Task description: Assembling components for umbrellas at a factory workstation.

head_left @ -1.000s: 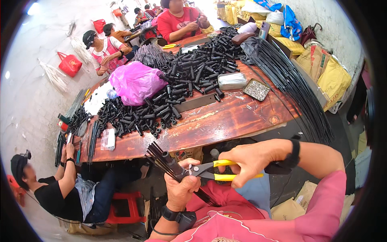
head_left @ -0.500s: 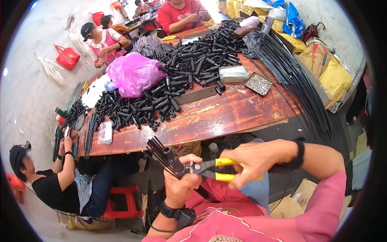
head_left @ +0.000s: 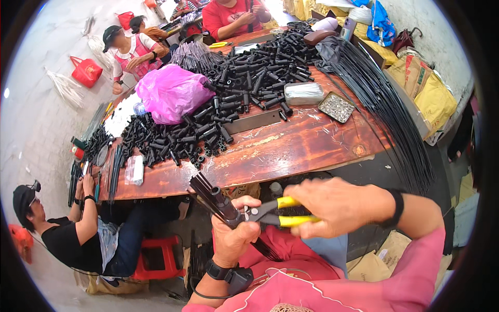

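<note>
Black rods (head_left: 206, 192) slant far-left through the left hand's (head_left: 235, 238) closed grip — right hand (head_left: 340, 207) grasps yellow-handled pliers (head_left: 268, 208), rightward.

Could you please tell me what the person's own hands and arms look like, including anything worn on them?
Both the left hand and the right hand are ungloved. The left wears a black wristband with a dark, boxy device and a thin dark cable; the right wears a black wrist strap. The pink right sleeve stops around the elbow.
</note>
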The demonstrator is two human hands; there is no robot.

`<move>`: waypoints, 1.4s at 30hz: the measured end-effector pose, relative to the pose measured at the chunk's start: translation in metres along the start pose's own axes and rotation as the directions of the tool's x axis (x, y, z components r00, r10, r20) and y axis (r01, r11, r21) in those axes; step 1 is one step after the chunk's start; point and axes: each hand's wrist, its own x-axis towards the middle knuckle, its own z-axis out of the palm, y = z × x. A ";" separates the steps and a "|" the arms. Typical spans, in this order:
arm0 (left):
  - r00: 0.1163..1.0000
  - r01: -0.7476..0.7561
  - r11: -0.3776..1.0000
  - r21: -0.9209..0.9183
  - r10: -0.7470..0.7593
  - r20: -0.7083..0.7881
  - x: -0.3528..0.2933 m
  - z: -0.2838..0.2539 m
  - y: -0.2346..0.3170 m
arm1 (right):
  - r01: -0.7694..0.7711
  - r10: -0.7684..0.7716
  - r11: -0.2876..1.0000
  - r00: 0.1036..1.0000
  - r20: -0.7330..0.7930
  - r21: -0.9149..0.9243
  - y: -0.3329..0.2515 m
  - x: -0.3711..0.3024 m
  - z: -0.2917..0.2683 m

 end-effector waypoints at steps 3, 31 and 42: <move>1.000 -0.025 1.000 0.000 0.025 0.016 0.003 0.000 -0.001 | -0.006 -0.210 0.867 0.902 -0.377 -0.499 -0.019 -0.008 -0.010; 0.996 0.066 0.997 0.051 -0.063 -0.062 0.014 0.001 0.002 | -0.062 0.055 0.998 0.984 -0.170 -0.033 -0.005 0.012 0.029; 0.984 0.071 0.996 0.056 -0.061 -0.168 0.014 0.001 0.005 | -0.169 -0.013 0.937 0.857 -0.515 -0.305 -0.018 0.022 0.044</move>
